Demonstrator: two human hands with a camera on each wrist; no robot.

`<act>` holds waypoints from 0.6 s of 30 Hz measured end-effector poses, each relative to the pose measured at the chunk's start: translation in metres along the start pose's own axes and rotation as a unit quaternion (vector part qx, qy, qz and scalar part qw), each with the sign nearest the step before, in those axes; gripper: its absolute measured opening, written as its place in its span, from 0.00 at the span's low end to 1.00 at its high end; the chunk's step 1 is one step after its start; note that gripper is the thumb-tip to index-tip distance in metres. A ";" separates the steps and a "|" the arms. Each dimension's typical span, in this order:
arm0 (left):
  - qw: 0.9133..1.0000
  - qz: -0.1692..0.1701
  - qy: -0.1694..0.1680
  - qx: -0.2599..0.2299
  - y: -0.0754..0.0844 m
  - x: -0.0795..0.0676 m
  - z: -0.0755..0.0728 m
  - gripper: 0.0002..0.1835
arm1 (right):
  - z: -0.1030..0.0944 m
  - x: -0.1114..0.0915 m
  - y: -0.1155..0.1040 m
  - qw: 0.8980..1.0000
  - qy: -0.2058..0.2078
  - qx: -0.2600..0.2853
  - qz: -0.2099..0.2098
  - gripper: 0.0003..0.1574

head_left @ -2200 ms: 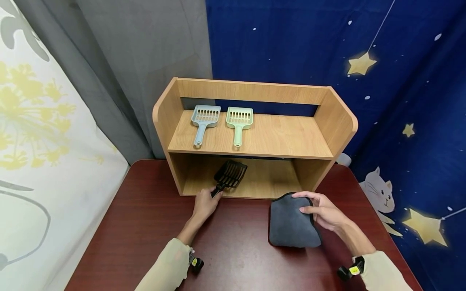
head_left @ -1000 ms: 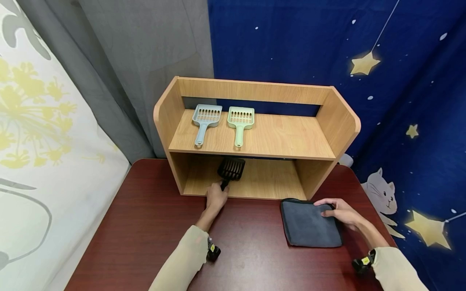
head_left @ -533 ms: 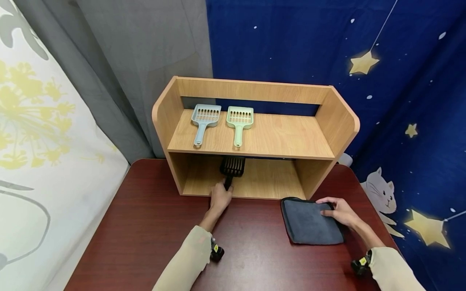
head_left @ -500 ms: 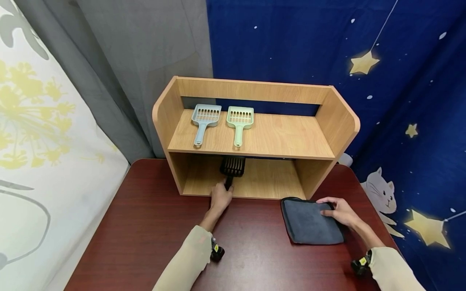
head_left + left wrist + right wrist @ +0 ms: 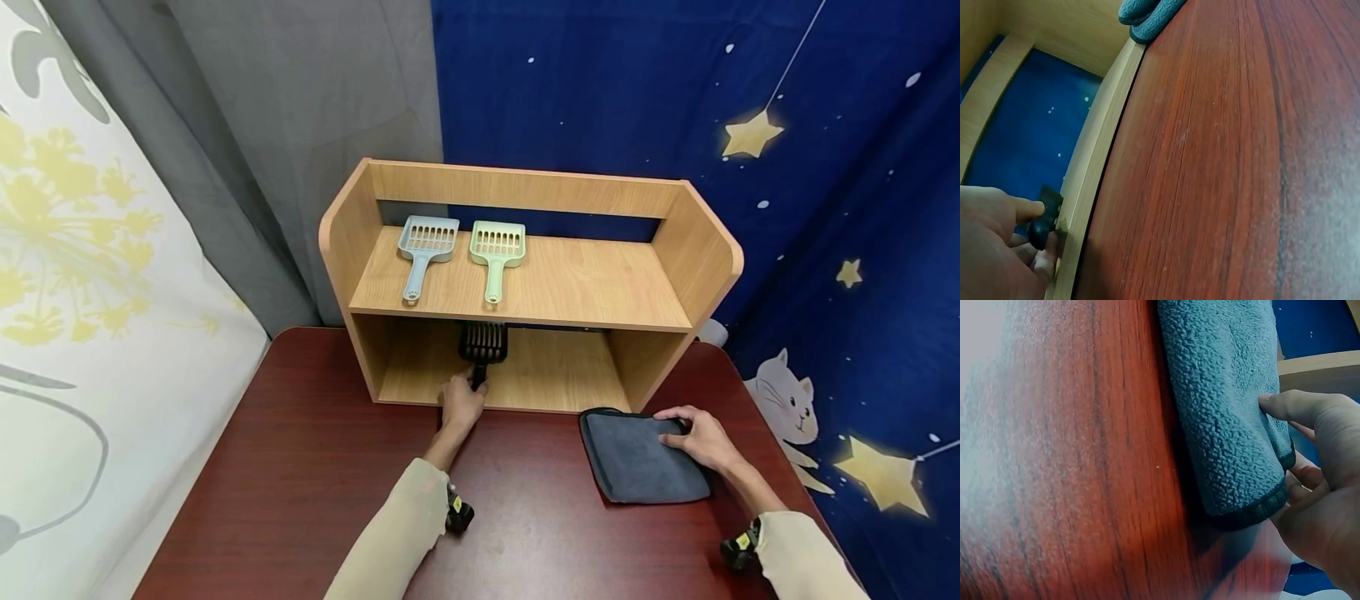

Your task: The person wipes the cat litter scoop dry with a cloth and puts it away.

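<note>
My left hand [image 5: 461,403] grips the handle of a black slotted litter scoop [image 5: 483,342], whose head reaches into the lower compartment of the wooden shelf [image 5: 562,379]. In the left wrist view, thumb and fingers pinch the dark handle end [image 5: 1041,226] by the shelf's front edge. My right hand [image 5: 700,437] pinches the right edge of a folded grey cloth [image 5: 645,460], which lies at the shelf's front right corner. The right wrist view shows the thumb on top of the fleecy cloth [image 5: 1225,419] and fingers beneath its edge.
On the upper shelf board lie a blue litter scoop [image 5: 429,242] and a green litter scoop [image 5: 497,244], side by side at the left. The shelf stands on a dark red table [image 5: 315,467]. A grey curtain [image 5: 300,100] and a blue starry curtain [image 5: 600,92] hang behind.
My left hand has shifted right and slightly inward, and the black scoop has turned from slanted to nearly straight. My right hand has moved the cloth right, where it now lies flatter.
</note>
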State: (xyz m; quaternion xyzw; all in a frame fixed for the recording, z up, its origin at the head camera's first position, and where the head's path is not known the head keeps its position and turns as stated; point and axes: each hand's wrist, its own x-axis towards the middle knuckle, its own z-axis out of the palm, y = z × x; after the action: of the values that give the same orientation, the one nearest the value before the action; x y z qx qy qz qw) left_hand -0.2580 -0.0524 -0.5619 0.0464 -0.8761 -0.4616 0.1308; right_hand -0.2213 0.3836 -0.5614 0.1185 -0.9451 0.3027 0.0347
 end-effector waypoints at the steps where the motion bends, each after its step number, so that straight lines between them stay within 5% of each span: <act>1: 1.000 0.001 0.003 0.000 0.000 0.000 0.000 0.18 | 0.001 0.000 0.000 1.000 0.002 -0.003 -0.001 0.22; 18: 1.000 0.002 0.021 0.016 0.000 0.000 0.008 0.16 | 0.003 -0.002 -0.003 1.000 0.018 -0.011 -0.010 0.23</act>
State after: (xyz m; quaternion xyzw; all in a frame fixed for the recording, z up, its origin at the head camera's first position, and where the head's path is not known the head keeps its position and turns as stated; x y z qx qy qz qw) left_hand -0.2602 -0.0462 -0.5658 0.0564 -0.8806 -0.4461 0.1493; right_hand -0.2186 0.3799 -0.5630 0.1222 -0.9461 0.2945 0.0564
